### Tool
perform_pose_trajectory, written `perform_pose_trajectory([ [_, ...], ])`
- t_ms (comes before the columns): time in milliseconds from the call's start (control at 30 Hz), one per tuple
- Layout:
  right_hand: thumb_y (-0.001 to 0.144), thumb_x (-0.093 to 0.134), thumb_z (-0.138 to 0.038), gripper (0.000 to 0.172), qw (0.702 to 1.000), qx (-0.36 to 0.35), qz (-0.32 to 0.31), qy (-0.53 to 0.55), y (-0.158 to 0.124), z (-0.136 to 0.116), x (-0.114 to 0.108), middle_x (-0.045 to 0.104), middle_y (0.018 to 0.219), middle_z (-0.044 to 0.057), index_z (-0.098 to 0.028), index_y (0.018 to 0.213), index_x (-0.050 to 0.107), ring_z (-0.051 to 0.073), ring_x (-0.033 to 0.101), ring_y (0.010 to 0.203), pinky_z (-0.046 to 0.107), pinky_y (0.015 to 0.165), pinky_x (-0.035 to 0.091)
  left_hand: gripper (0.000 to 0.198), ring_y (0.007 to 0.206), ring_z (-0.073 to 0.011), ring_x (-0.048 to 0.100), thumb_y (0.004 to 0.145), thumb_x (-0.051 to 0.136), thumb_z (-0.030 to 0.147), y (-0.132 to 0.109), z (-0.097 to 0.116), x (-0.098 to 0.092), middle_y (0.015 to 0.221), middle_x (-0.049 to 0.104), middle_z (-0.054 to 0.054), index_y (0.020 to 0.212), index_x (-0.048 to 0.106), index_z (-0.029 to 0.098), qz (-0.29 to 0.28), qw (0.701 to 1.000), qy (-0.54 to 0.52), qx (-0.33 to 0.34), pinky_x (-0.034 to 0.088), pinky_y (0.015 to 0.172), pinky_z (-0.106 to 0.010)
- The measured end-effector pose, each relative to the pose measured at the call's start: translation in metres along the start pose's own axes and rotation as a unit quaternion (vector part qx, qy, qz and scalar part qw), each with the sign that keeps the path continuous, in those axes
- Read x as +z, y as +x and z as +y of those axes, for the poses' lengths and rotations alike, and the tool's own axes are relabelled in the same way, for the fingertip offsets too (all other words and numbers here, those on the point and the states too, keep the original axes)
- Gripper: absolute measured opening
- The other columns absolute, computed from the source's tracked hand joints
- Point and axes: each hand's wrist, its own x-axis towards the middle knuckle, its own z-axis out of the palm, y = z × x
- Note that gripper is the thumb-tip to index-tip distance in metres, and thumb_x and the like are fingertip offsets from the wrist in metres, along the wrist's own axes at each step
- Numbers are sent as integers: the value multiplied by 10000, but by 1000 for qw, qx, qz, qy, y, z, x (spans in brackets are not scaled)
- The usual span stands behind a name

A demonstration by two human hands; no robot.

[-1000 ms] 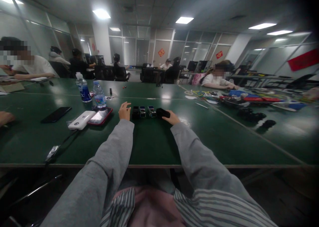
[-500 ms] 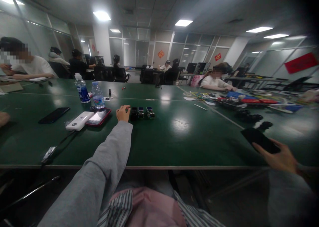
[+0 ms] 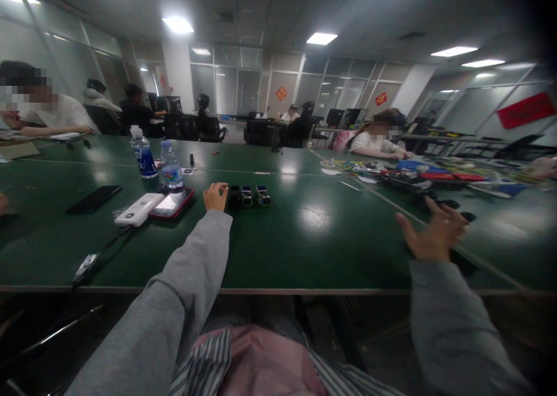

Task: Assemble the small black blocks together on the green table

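Observation:
My left hand rests on the green table with its fingers curled in, knuckles against the leftmost of three small black modules that stand in a row. Nothing shows inside that hand. My right hand hovers over the table's right side, palm down, fingers spread and holding nothing. A dark patch lies just below and right of it; I cannot tell whether it is an object or a shadow. Both arms wear grey sleeves.
Left of my left hand lie a red-cased phone, a white power bank, a black phone and two water bottles. Black items and coloured clutter lie at the right. People sit at the far tables.
My right hand held a black object out to the right half a second ago; now it is empty, spread, and nearer the table's middle. My left hand has curled and stayed put.

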Motion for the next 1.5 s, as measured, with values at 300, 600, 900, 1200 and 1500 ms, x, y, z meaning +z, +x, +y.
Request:
perform_pose_trajectory([
  [300,830,480,-482,520,914,-111,-302,249,-54,-248,158,449,1262,129,-209,1271,459,258,397,1211,471,1017,339,196,906,-156,572,846,510,281,0,0,1,927,622,-15,1004,625,259,-14,1000,-9,5,395,832,-276],
  [600,789,523,-276,546,880,-57,-367,297,-75,-259,205,473,1273,92,-205,1317,407,210,463,1166,389,1008,373,199,926,-169,569,847,515,254,-3,8,-5,939,615,-24,1014,621,257,-41,999,-2,5,394,844,-295],
  [900,871,404,-402,409,873,79,-407,257,-74,-253,217,552,1147,105,-182,1195,521,228,403,1185,424,1001,341,200,909,-163,568,845,517,258,-1,6,-2,939,614,-19,1016,621,256,-52,998,0,17,394,834,-287],
  [1200,782,526,-327,474,891,-52,-340,295,-70,-256,200,539,1184,66,-231,1245,491,209,485,1085,387,962,384,203,905,-164,568,848,515,256,-2,6,-2,936,610,-22,1020,622,257,-54,998,1,22,399,830,-286],
  [1500,841,388,-306,364,885,84,-366,276,-66,-249,211,618,1078,51,-219,1144,570,212,511,1039,404,956,387,211,905,-170,567,845,521,252,-3,10,-6,952,609,-20,1031,618,263,-63,998,0,10,400,845,-301],
])
